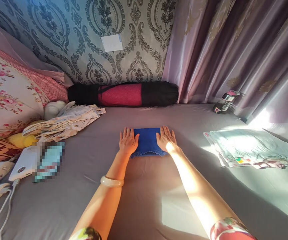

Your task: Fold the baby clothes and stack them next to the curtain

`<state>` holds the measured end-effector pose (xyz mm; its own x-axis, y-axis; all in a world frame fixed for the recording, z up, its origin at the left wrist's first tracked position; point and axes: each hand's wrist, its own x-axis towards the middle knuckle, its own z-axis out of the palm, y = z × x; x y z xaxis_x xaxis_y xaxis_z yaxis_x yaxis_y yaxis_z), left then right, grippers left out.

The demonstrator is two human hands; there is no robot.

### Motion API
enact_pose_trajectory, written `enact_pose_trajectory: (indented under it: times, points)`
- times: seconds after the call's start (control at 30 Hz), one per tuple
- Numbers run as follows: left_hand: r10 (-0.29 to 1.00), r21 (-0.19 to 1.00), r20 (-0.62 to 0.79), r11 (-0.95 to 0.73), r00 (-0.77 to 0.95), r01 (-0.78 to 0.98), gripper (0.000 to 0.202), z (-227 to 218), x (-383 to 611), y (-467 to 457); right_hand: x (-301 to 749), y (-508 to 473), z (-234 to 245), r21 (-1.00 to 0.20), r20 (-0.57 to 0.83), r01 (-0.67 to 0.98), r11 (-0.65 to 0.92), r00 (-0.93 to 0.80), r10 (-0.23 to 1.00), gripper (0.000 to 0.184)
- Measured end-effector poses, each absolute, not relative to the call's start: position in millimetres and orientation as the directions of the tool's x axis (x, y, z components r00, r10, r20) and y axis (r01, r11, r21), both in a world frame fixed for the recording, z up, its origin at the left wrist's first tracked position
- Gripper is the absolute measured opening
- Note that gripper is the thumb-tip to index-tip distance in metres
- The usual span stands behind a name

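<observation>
A small folded blue cloth (147, 141) lies on the grey bed sheet (144, 200) in the middle of the view. My left hand (128, 141) rests flat on its left edge, fingers stretched out. My right hand (166, 139) lies flat on its right edge, fingers likewise spread. Neither hand grips anything. A pale bangle (112, 181) sits on my left wrist.
A black and red rolled bag (124, 94) lies along the patterned wall. Folded light clothes (67, 121) and a floral pillow (6, 93) are at left, with a power bank (24, 163) and cables. More folded laundry (253, 148) lies at right, a bottle (225, 102) by the curtain.
</observation>
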<state>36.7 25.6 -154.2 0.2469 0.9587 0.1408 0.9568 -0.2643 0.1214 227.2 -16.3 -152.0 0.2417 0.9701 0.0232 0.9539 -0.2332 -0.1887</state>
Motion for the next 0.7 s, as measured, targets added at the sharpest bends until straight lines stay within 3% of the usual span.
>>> enact_pose_trajectory:
  times: [0.13, 0.43, 0.7]
  points:
    - [0.970, 0.186, 0.035, -0.242, 0.240, 0.952, 0.067, -159, 34, 30, 230, -16, -158, -0.209, 0.005, 0.950, -0.233, 0.239, 0.971, 0.062]
    - [0.971, 0.208, 0.017, -0.236, 0.238, 0.949, 0.066, -155, 33, 32, 230, -17, -151, -0.228, -0.018, 0.945, -0.234, 0.237, 0.971, 0.062]
    - [0.943, 0.103, 0.179, -0.303, 0.282, 0.947, 0.061, -146, 69, -4, 200, -30, -146, -0.153, 0.099, 0.977, -0.151, 0.167, 0.981, 0.058]
